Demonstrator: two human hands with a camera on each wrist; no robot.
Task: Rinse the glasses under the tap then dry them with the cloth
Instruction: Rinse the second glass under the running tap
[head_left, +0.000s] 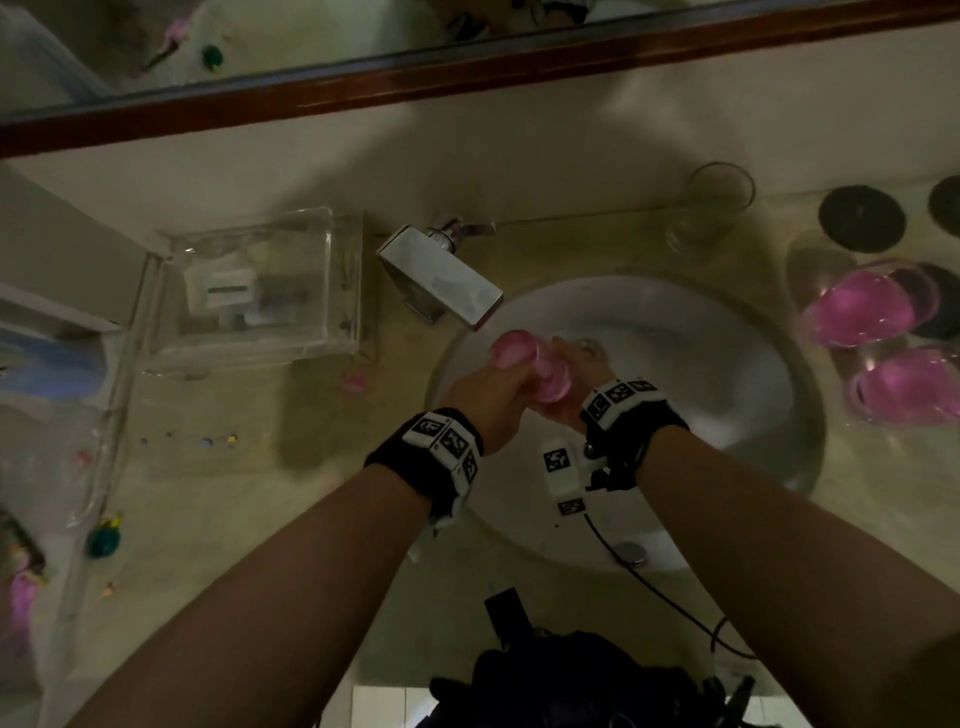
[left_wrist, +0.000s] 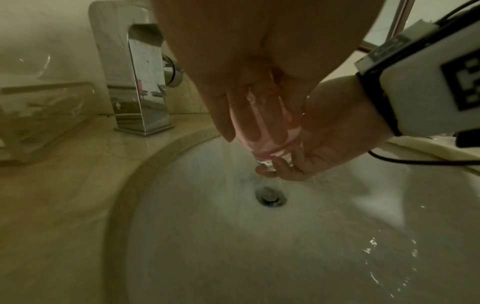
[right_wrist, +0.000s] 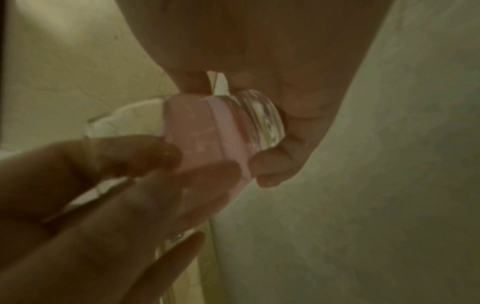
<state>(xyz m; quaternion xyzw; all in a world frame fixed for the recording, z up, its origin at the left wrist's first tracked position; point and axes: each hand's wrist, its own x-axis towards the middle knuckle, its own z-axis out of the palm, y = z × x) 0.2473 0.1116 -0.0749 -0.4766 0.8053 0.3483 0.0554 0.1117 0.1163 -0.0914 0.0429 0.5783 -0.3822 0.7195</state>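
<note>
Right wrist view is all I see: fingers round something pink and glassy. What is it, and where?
Observer: A pink glass, gripped by the left hand and right hand over a white sink.
Visitor: Is water running?
Observer: Yes, the left wrist view shows a stream falling beside that glass toward the drain.
Visitor: Any more to wash?
Observer: The head view shows two pink glasses and one clear glass on the counter to the right.

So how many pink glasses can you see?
3: one held by both hands over the sink, two on the counter right of it. More may sit out of frame.
</note>
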